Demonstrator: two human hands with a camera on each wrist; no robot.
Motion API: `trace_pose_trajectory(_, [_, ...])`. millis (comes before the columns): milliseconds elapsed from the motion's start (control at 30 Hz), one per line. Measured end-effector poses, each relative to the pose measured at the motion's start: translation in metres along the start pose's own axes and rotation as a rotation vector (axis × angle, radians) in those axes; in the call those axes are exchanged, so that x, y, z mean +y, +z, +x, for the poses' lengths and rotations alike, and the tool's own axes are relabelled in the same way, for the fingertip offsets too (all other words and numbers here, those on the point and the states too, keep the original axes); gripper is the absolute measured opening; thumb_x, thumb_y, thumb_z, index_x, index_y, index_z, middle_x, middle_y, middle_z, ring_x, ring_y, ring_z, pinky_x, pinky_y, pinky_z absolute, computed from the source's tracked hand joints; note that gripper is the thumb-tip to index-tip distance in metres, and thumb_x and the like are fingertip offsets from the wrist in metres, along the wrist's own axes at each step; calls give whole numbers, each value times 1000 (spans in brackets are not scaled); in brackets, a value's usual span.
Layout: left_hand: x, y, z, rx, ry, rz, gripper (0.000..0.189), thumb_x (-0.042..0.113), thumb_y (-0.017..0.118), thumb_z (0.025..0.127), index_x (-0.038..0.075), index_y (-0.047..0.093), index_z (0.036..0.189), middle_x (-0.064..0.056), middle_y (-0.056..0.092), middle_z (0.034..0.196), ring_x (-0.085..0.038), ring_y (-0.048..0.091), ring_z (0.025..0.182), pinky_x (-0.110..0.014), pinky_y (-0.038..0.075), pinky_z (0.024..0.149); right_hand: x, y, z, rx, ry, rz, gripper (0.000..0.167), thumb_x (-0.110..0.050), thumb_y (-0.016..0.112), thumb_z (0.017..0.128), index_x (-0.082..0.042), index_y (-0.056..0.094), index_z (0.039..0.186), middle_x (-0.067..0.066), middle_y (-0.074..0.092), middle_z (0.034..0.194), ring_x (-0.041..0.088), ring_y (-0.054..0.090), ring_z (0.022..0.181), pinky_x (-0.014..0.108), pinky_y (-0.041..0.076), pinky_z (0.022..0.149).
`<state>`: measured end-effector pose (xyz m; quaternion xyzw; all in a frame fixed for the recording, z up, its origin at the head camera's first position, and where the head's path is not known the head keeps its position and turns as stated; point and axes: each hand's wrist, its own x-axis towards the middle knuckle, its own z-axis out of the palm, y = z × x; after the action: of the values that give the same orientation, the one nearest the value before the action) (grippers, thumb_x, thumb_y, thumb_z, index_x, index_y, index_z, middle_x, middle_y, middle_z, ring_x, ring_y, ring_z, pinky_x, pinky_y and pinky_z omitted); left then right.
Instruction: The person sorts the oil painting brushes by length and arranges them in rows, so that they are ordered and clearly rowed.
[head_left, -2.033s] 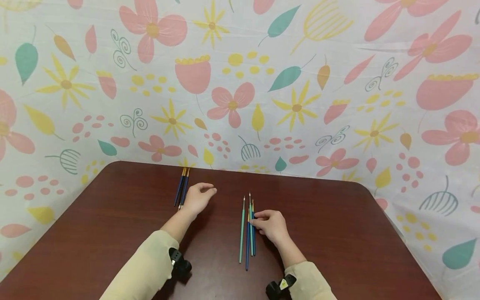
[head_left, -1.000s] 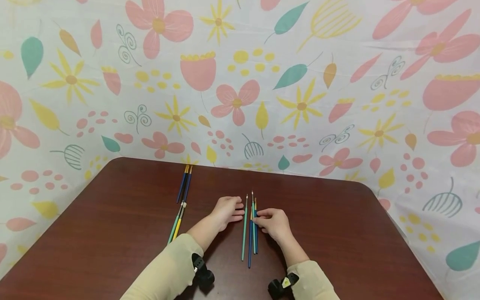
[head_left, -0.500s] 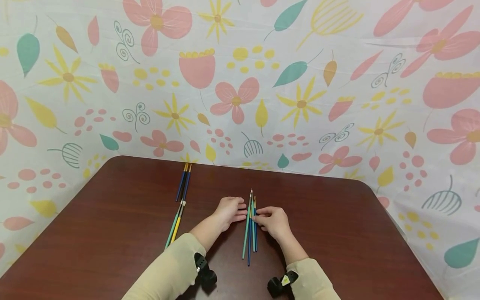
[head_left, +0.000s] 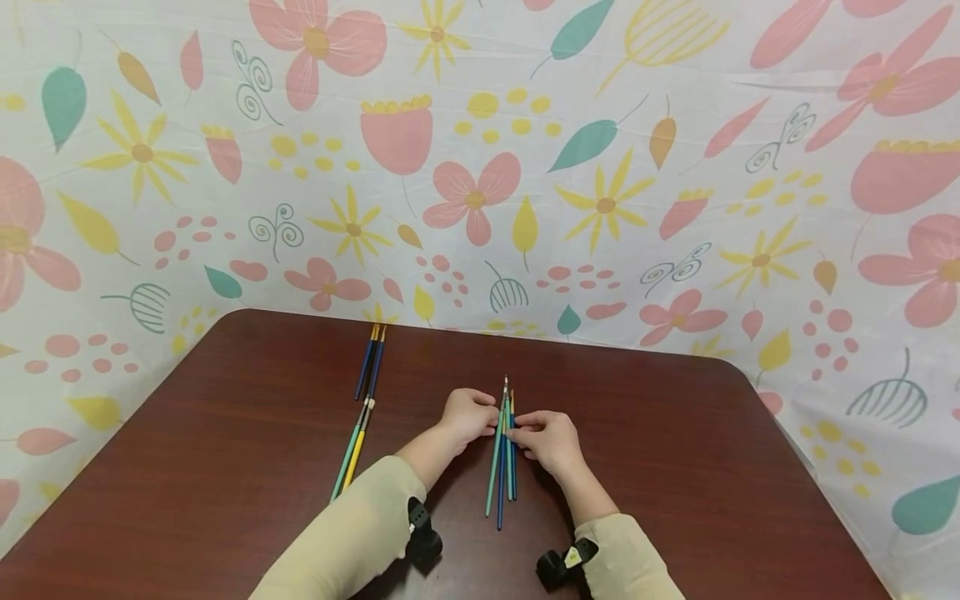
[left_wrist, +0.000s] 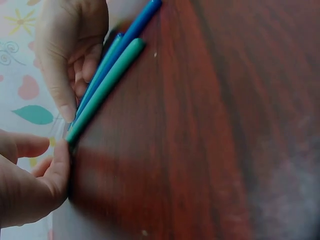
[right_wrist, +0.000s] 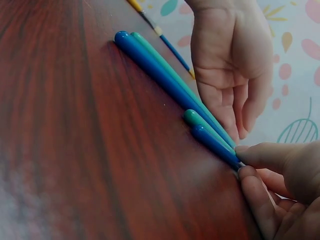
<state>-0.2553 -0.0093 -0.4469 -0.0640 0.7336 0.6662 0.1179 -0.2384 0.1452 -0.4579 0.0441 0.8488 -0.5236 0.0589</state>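
Note:
Two green and two blue paintbrushes lie close together on the table between my hands, bristles pointing away. The left green paintbrush [head_left: 492, 483] leans against the longer blue paintbrush [head_left: 500, 500]. My left hand [head_left: 468, 417] touches the left green one with its fingertips; in the left wrist view its thumb stays apart from the handle. From the other side my right hand [head_left: 553, 442] pinches the right-hand brushes between thumb and fingers. The right wrist view shows its thumb and finger at the shorter blue paintbrush [right_wrist: 215, 145], beside the second green paintbrush [right_wrist: 192, 117].
Farther left on the brown table [head_left: 637, 467] lie several blue and dark paintbrushes [head_left: 365, 371] near the back edge. Closer in are a yellow paintbrush [head_left: 355, 458] and a green paintbrush [head_left: 345, 462], partly behind the left sleeve. A flower-patterned cloth [head_left: 480, 275] hangs behind.
My left hand has come from the left-hand brushes to the middle group and moved the left green paintbrush rightward against the others. My right hand has stayed at its brushes.

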Motion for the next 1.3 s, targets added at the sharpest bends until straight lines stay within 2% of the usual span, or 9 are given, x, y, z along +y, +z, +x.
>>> trace_pose_trajectory(100, [2,2,2,27,2,52,25,1,61,84,-6,62,108,-17,66,87,-16,65,68,-29,58,63,0,0,0,2,5,-10,25,-13,76,78,-2,72,100,8,71,82,14,66,67,31,58,59])
trace_pose_trajectory(267, [6,7,6,82,9,222,24,5,72,78,-2,64,100,-14,63,85,-17,62,58,-29,55,56,0,0,0,-1,5,-16,25,-13,76,78,-2,72,100,8,71,82,13,67,68,31,58,59])
trace_pose_trajectory(433, [7,11,10,115,21,361,21,9,76,75,2,66,92,-13,63,91,-18,59,67,-28,52,56,1,1,1,0,1,-17,25,-14,76,78,-2,72,99,7,71,81,13,66,68,31,58,60])
trace_pose_trajectory(600, [9,12,10,138,16,398,14,10,74,76,4,68,86,-13,64,93,-20,59,72,-28,51,56,3,1,2,3,-3,-20,24,-14,76,78,-2,72,99,7,72,81,13,67,68,31,58,59])
trace_pose_trajectory(767, [9,11,10,140,13,366,10,13,72,78,5,69,83,-10,65,89,-19,58,72,-27,50,56,4,1,2,4,-9,-16,24,-13,76,78,-1,72,99,8,72,81,13,67,68,31,58,59])
trace_pose_trajectory(967, [5,8,10,73,-10,198,11,14,66,84,4,69,88,-8,64,85,-16,58,61,-27,51,53,4,0,1,1,-3,-14,25,-14,76,78,-2,72,100,7,71,82,14,66,67,31,58,59])
trace_pose_trajectory(1133, [4,2,8,-8,-25,94,23,13,58,89,-1,66,106,-12,64,97,-17,63,68,-32,57,61,4,0,1,-2,-7,-14,25,-13,75,79,-2,72,101,7,71,82,14,66,68,31,58,59])
trace_pose_trajectory(1300, [1,-6,9,-39,-40,29,29,11,52,93,-4,61,115,-18,61,110,-16,66,70,-32,58,64,3,1,1,1,-10,-19,25,-13,75,79,-2,72,101,8,72,83,14,67,69,31,58,60])
